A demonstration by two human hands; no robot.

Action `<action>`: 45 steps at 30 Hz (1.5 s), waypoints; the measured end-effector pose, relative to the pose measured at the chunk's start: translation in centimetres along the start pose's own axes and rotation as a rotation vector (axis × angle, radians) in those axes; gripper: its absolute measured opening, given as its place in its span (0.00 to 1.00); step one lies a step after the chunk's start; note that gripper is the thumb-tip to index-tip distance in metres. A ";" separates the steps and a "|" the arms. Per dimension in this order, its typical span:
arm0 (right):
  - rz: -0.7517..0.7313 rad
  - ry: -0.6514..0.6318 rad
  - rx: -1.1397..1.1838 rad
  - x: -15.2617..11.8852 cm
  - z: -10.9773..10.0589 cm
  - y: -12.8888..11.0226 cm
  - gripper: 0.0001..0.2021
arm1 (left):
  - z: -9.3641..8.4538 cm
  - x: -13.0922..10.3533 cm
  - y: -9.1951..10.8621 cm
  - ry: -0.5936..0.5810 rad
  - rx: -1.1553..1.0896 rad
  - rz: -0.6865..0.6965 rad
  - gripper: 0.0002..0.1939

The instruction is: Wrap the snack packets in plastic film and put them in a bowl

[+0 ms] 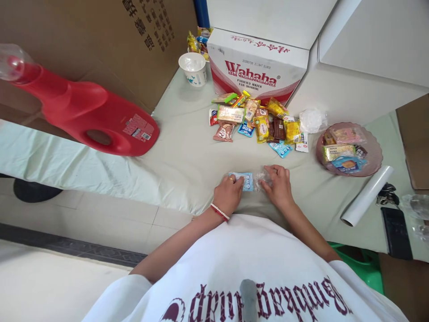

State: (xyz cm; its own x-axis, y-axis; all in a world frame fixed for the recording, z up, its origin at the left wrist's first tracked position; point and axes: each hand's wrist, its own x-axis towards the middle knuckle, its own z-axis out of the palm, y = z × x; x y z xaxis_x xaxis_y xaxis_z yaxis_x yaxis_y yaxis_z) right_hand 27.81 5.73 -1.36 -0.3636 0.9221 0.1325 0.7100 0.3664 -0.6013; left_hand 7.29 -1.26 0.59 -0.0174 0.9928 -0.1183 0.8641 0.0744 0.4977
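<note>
Close to my body on the table, a small light-blue snack packet lies within a clear plastic bag. My left hand, wearing a ring and a beaded bracelet, presses its curled fingers on the packet's left part and hides that end. At the other side, my right hand pinches the loose right end of the plastic between thumb and fingers. Beyond both hands is a heap of wrapped snacks in yellow, brown and blue wrappers.
Behind the heap stands a Wahaba-type water carton, with a paper cup to its left. A red jug lies left. Rightward are a pink plate holding snacks, crumpled plastic, a white roll and a black phone.
</note>
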 end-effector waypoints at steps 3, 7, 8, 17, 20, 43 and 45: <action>-0.008 0.044 -0.146 -0.5 -0.2 0.1 0.12 | 0.0 0.1 0.4 0.057 0.070 -0.048 0.12; -0.003 -0.045 -0.040 -0.3 -0.8 -1.7 0.06 | -0.2 0.7 0.8 0.096 0.019 -0.112 0.08; 0.005 -0.101 0.002 0.0 -0.8 -2.5 0.06 | -0.2 0.9 0.8 0.084 -0.005 -0.119 0.09; -0.167 -0.295 0.138 2.1 3.5 -5.7 0.13 | -0.1 2.5 -2.5 0.123 -0.523 -0.155 0.17; -0.181 -0.263 0.223 1.7 3.7 -4.9 0.14 | -0.5 2.5 -3.9 0.164 -0.760 -0.343 0.22; 0.342 0.603 0.454 1.3 -15.7 9.2 0.26 | -2.4 -0.6 -1.3 -0.096 -1.039 -0.329 0.17; 0.428 0.696 0.472 3.3 -21.3 12.6 0.21 | -1.7 -1.8 -3.3 -0.036 -1.047 -0.422 0.19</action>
State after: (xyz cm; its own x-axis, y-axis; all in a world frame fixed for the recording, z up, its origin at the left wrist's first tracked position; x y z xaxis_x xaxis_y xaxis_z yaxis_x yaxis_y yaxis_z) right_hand 48.39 16.01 8.24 0.4216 0.8896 0.1757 0.3265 0.0319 -0.9446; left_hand 3.58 -3.18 0.62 -0.1793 0.8677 -0.4636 -0.0547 0.4617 0.8853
